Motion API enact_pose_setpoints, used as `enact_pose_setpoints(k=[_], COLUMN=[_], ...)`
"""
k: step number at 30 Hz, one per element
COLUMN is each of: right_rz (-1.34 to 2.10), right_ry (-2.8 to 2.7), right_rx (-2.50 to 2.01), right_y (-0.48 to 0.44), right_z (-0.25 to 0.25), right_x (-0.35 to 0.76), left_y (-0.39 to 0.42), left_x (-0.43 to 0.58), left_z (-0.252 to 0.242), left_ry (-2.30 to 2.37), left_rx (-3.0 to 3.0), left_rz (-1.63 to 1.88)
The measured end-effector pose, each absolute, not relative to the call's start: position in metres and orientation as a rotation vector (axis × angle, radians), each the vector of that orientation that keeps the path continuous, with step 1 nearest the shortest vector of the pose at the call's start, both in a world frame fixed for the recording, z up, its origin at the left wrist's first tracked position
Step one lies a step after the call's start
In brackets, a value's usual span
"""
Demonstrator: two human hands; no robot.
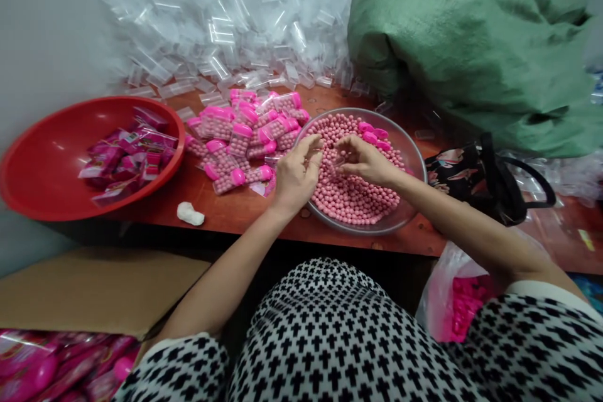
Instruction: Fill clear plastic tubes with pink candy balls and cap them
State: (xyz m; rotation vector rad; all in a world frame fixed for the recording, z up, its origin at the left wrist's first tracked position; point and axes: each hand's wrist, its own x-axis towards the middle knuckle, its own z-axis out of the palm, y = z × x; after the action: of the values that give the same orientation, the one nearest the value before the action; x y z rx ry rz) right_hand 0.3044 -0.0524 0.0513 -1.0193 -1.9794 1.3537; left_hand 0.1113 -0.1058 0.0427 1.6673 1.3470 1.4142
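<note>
Over the left rim of a metal bowl (pixel 421 169) is my left hand (pixel 298 173), its fingers loosely curved and apart, with nothing visible between them. My right hand (pixel 365 160) hovers above the bowl, thumb and fingers bent round what looks like a clear plastic tube (pixel 338 156), faint and partly hidden. Small pink beads (pixel 355 201) fill much of the bowl. Several bright pink caps (pixel 373 133) lie on the beads at the back. Left of the bowl, clear tubes filled with beads and closed with pink caps (pixel 242 132) are heaped on the table.
A red basin (pixel 42 163) with pink packets stands at left, near a crumpled white scrap (pixel 190 214). Clear empty tubes (pixel 226 31) pile up behind. A green sack (pixel 471 44), black bag (pixel 461 176), carton (pixel 98 289) and plastic bag of pink pieces (pixel 466 304) surround the workspace.
</note>
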Motion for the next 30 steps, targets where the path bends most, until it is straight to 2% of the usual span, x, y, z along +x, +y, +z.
enact_pose_setpoints(k=[2, 5, 11, 17, 20, 23, 25, 27, 30], right_rz=[1.439, 1.356, 1.325, 1.394, 1.112, 0.444, 0.072, -0.016, 0.264], right_ry=[-1.774, -1.651, -1.668, -1.73, -1.978, -2.503, -2.914, -3.224, -3.17], right_rx=[-0.975, -0.967, -0.941, -0.962, -1.097, -1.331, -1.306, -1.105, -1.028], right_y=[-0.058, -0.067, -0.075, -0.073, -0.067, -0.06, -0.056, -0.054, -0.053], right_z=[0.056, 0.062, 0.07, 0.069, 0.073, 0.079, 0.078, 0.07, 0.056], right_x=[0.311, 0.318, 0.334, 0.343, 0.345, 0.338, 0.324, 0.305, 0.284], left_y=[-0.105, -0.103, -0.099, -0.098, -0.095, -0.092, -0.092, -0.092, -0.093], left_x=[0.115, 0.125, 0.141, 0.144, 0.144, 0.143, 0.142, 0.142, 0.14], left_z=[0.046, 0.048, 0.048, 0.044, 0.04, 0.035, 0.031, 0.027, 0.021], left_ry=[1.263, 1.103, 0.89, 0.888, 0.993, 1.073, 1.056, 1.025, 1.025], left_rx=[1.596, 1.503, 1.145, 1.161, 1.239, 1.233, 1.242, 1.262, 1.271], left_rz=[1.299, 1.165, 1.081, 1.036, 1.182, 1.426, 1.5, 1.546, 1.617])
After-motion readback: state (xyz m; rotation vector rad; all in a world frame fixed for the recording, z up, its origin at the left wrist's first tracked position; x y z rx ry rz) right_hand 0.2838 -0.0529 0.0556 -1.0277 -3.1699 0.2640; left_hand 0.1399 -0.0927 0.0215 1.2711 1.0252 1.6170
